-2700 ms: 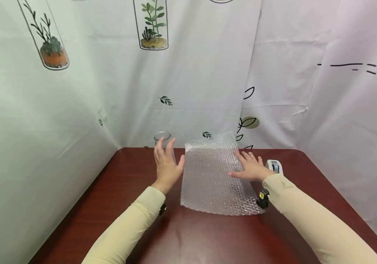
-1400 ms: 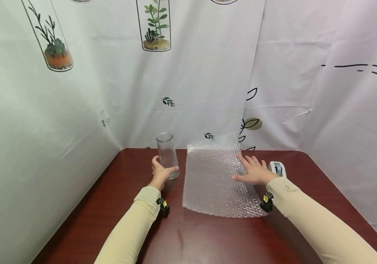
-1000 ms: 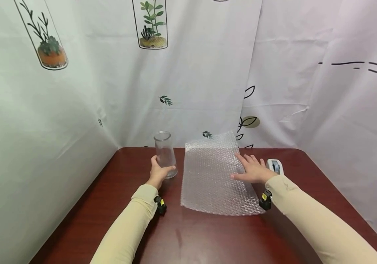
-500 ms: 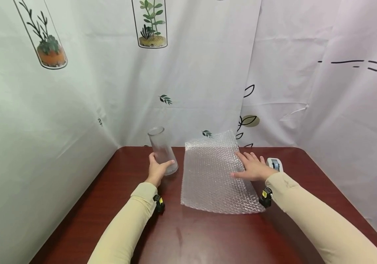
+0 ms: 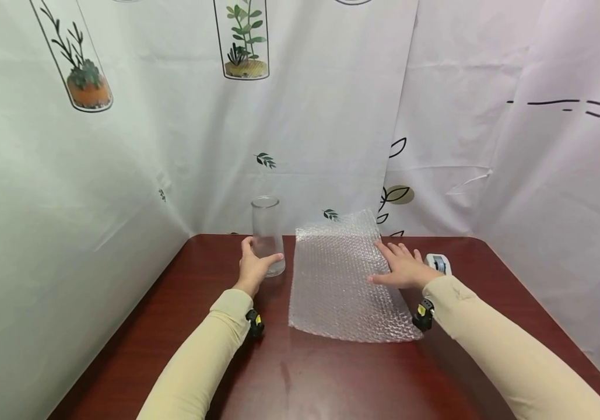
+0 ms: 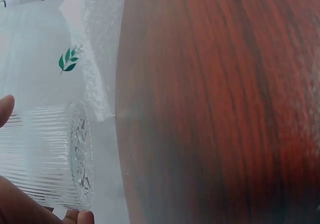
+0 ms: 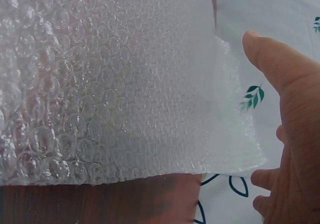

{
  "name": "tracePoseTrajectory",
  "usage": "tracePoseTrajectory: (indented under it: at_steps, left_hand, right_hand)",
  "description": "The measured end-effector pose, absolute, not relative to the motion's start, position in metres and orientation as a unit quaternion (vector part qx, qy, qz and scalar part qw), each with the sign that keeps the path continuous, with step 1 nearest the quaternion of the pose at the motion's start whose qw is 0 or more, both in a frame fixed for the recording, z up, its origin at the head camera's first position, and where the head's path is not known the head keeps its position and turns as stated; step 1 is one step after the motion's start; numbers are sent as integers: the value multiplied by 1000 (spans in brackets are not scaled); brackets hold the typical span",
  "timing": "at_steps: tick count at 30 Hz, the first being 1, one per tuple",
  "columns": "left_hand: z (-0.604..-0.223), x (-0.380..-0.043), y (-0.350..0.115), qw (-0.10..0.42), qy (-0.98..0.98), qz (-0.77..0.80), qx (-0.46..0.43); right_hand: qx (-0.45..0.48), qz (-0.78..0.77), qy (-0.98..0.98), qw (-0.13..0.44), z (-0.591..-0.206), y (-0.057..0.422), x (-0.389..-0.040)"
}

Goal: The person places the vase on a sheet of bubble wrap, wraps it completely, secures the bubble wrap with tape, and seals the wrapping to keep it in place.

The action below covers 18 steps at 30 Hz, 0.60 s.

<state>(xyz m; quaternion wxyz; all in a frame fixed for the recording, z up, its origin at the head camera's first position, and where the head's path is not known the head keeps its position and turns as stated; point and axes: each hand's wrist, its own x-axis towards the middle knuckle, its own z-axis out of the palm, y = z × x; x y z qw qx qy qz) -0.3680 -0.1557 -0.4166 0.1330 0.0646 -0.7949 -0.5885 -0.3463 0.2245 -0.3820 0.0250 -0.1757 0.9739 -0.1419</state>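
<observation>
The left grip (image 5: 252, 269) is clasped about the lower part of a clear, tall glass (image 5: 267, 224), its thumb (image 5: 273, 258) on the right side and its fingers curled round the left. The glass rises from this grip close to upright, its round rim above and beyond the hand. From the left wrist, its sides look ribbed and its base patterned, with a strip of pale cloth showing between that base and the edge of the table (image 5: 341, 379).

The right grip (image 5: 403, 271) is released, fingers spread and holding nothing. It is over the right edge of a sheet of bubble wrap (image 5: 339, 286); whether any fingertip touches the sheet I cannot tell. Most of the wrap lies to the left of this grip and to the right of the left one, between the two, with the glass just beside its left edge. The wrap's far end reaches beyond both grips, against the cloth (image 5: 320, 128) printed with plants and leaves.

Just to the right of the right grip, near its wrist, is a small white object (image 5: 438, 261), partly hidden by the arm.
</observation>
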Motion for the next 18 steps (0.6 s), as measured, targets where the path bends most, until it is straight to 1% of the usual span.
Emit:
tracePoseTrajectory:
  at_steps: [5,9,18]
  left_hand:
    - [-409,-363,-153,132,-809,-569,63]
    - [-405,-360,-149,145,-835,-527,62]
    - [-399,-358,-136,182,-880,-439,3]
  right_hand:
    - [-179,-145,973,19,-380,224,-345]
    - [-181,-148,972,13,-377,223,-344]
    - [-182,-157,971,-1,-370,225,-343]
